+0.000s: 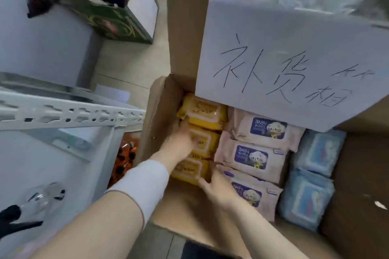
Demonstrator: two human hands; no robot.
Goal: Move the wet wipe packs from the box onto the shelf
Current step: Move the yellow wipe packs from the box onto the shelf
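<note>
Down into the cardboard box [160,111] now, both hands in. Along its left wall, yellow packs [204,115], three in a row, pink packs [250,157] just beside, blue packs [315,149] farther right. Draped over the yellow row, the left hand [181,141], grip too blurred to call. Clamping the nearest yellow pack, the right hand [219,189], thumb wedged against the pink side. Off left, the white shelf [63,111].

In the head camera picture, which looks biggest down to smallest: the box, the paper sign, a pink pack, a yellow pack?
1. box
2. sign
3. pink pack and yellow pack: they look about alike, and the yellow one is partly hidden, so no ranking.
</note>
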